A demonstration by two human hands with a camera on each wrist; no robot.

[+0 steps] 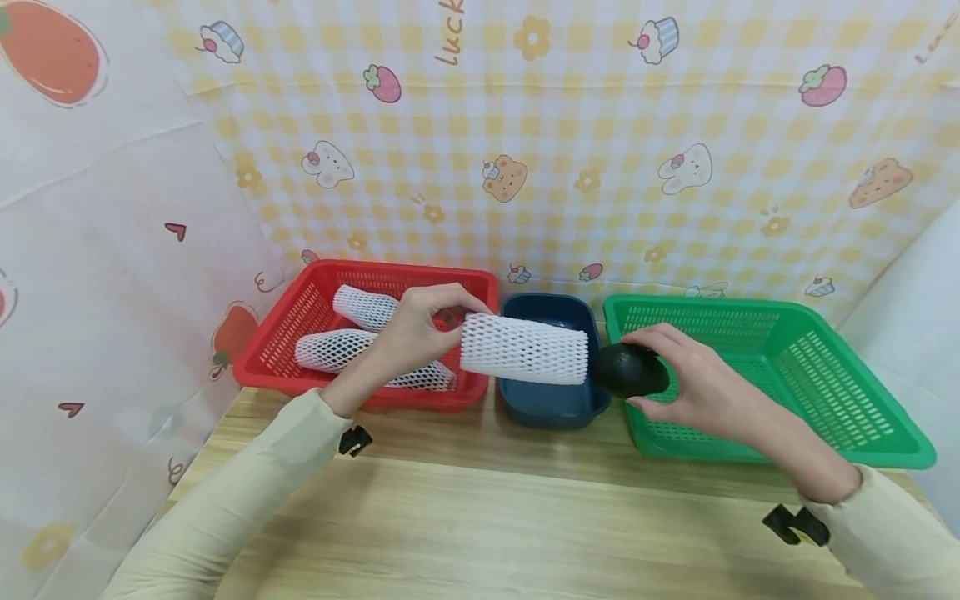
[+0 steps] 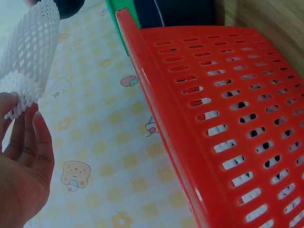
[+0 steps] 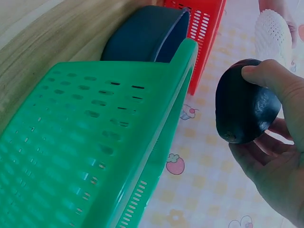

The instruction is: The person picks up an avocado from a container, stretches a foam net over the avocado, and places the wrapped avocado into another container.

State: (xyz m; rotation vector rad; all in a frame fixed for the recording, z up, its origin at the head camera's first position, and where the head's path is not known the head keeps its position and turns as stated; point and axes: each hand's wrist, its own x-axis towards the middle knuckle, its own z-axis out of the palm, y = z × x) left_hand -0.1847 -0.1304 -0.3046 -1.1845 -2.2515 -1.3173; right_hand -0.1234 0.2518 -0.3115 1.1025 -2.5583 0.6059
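Note:
My left hand (image 1: 429,329) pinches the left end of a white foam net sleeve (image 1: 523,350), thumb on one side and fingers on the other. The sleeve lies nearly level above the blue bin, its far end facing the fruit. In my right hand (image 1: 693,379) is a dark, smooth avocado (image 1: 632,371), gripped between thumb and fingers with its tip right at the sleeve's open end. The right wrist view shows the avocado (image 3: 247,102) whole, with its small stem scar toward the camera. Beyond it appears the sleeve (image 3: 273,38).
To the left, a red basket (image 1: 367,400) holds several white foam net sleeves (image 1: 333,350). A dark blue bin (image 1: 555,412) stands in the middle, and a green basket (image 1: 855,367) on the right. All rest on a wooden table (image 1: 480,533) before a patterned cloth (image 1: 600,125).

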